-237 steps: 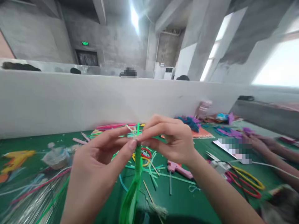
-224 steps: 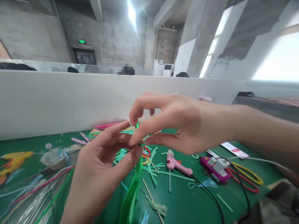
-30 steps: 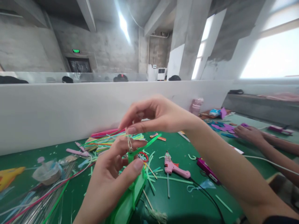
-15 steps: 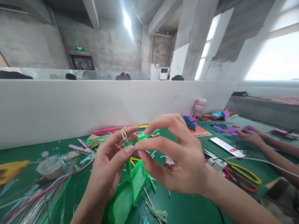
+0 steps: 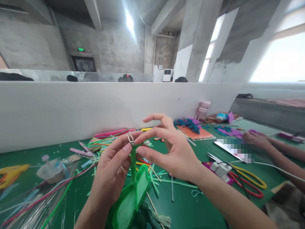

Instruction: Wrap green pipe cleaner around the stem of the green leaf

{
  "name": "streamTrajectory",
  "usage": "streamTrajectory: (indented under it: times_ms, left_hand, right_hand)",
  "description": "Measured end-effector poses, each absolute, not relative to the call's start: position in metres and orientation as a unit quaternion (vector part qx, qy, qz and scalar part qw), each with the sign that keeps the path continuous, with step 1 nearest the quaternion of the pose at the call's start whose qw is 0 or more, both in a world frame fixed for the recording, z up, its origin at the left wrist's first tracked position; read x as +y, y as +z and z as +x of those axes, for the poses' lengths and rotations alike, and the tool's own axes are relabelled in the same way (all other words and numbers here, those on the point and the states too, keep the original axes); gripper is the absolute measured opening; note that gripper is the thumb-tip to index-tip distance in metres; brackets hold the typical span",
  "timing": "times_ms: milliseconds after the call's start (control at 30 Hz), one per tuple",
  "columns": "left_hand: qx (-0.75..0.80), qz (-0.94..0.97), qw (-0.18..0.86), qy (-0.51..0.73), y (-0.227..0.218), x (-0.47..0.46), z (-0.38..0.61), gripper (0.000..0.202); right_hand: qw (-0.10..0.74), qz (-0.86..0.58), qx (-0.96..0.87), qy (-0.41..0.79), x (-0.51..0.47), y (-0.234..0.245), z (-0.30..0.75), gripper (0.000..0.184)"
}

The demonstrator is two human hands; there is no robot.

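My left hand point(image 5: 107, 168) is closed around the upper part of a green-wrapped stem point(image 5: 133, 167), thumb and fingertips at its top. A pale looped cord or wire point(image 5: 130, 137) sticks up from that end. Lower down, the stem joins a bright green leaf-like piece point(image 5: 128, 203) with a raised rim and a paler mesh-like face. My right hand point(image 5: 173, 149) has its index finger and thumb closed at the stem's top, from the right. Its other fingers are raised and curved. Whether a bit of green strip is between those fingertips is hidden.
Left are a yellow glue gun point(image 5: 11, 175), a plastic cup point(image 5: 51, 170) and clear strips. Scissors point(image 5: 247, 186), a power strip with white plugs point(image 5: 222, 170) and a phone point(image 5: 231, 151) lie right. Another person's hands point(image 5: 256, 140) work beyond. A white partition point(image 5: 71, 111) stands behind.
The green strip stretched between my right fingers no longer shows. My right hand has shifted left, its fingers closer to the stem's top. The stem stands slightly further right.
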State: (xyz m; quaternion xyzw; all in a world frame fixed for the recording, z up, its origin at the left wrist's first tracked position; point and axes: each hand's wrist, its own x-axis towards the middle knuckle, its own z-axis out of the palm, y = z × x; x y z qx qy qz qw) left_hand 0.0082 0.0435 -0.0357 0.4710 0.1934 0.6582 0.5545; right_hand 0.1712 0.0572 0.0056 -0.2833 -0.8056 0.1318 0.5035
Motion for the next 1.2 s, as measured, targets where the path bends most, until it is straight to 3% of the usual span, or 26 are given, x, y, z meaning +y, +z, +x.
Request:
streamTrajectory:
  times_ms: [167,433,533,700,800,1200]
  left_hand:
    - [0.217,0.444,0.559,0.666,-0.034,0.043,0.009,0.018]
    - [0.251,0.440,0.547,0.667,-0.033,0.044,0.011,0.022]
    - [0.267,0.451,0.534,0.664,-0.034,0.044,0.012,0.023]
    - [0.267,0.457,0.521,0.670,-0.035,0.045,0.015,0.022]
    - [0.268,0.462,0.514,0.671,-0.036,0.045,0.015,0.022]
    - [0.266,0.473,0.517,0.662,-0.037,0.045,0.014,0.022]
  right_hand:
    - [0.475,-0.274,-0.796,0.257,0.068,0.010,0.171,0.009]
    - [0.437,-0.252,-0.797,0.331,0.076,0.017,0.175,0.006]
    - [0.368,-0.267,-0.803,0.386,0.086,0.030,0.180,0.011]
    - [0.183,-0.273,-0.823,0.463,0.104,0.062,0.185,0.014]
    - [0.124,-0.263,-0.815,0.501,0.109,0.072,0.184,0.012]
    - [0.082,-0.283,-0.778,0.554,0.114,0.075,0.178,0.007]
